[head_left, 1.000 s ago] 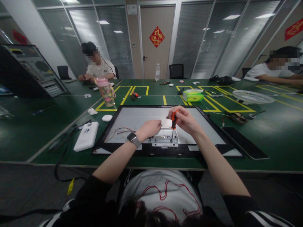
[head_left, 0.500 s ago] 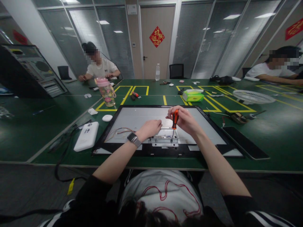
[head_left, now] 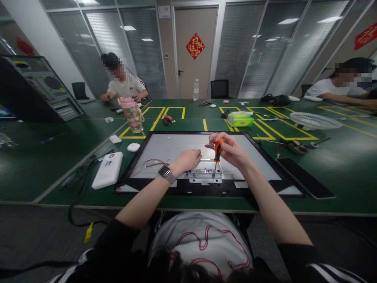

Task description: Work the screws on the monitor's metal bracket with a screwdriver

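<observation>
My right hand (head_left: 231,148) grips an orange and black screwdriver (head_left: 218,149) by its handle. The shaft points down, its tip at the right end of a metal bracket (head_left: 203,180). That bracket is at the near edge of a flat display panel (head_left: 165,147) with a black frame and a pale grey back. My left hand (head_left: 187,160), a watch on its wrist, rests just left of the bracket with fingers curled closed; what they hold, if anything, is hidden. Thin wires (head_left: 147,163) lie on the panel to the left of my left hand.
Left of the panel lie a white power bank (head_left: 107,169) and a white case (head_left: 133,147); a pink-lidded bottle (head_left: 132,118) stands behind. A phone (head_left: 304,177) is on the right. Farther back are a green tissue pack (head_left: 240,119) and a fan grille (head_left: 315,120). Two people sit across the table.
My right hand and the screwdriver handle have shifted slightly, with the fingers turned a little around it. The tip stays at the bracket, and my left hand has not visibly moved.
</observation>
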Available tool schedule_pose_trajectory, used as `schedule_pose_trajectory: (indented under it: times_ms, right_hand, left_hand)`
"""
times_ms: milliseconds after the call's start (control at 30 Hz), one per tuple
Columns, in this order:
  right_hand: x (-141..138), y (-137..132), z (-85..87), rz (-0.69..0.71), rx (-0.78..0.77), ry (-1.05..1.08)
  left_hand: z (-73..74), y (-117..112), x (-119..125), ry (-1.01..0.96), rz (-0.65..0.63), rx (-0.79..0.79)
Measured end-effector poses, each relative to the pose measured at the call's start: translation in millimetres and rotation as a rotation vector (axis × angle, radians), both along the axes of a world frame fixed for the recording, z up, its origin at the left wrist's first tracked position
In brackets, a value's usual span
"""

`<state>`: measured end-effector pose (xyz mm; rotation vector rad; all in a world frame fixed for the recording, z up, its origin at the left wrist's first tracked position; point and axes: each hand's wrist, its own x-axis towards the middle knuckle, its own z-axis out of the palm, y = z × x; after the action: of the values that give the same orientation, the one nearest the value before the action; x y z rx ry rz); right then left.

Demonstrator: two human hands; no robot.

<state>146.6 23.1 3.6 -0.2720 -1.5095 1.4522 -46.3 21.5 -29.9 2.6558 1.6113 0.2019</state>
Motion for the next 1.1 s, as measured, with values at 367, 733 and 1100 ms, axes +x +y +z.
schedule_pose_trajectory:
  times_ms: [367, 733, 1100]
  right_hand:
    - [-1.1, -0.1, -0.1, 0.018, -0.017, 0.006]
    - [-0.9, -2.5, 2.6, 0.070, -0.037, 0.001]
    - [1.0, -1.6, 1.3, 0.059, -0.022, -0.003]
  left_hand:
    - [1.0, -0.9, -0.2, -0.013, -0.003, -0.007]
    - [2.1, -1.9, 0.1, -0.018, -0.010, -0.014]
    - [-3.0, 1.4, -1.7, -0.019, -0.016, 0.008]
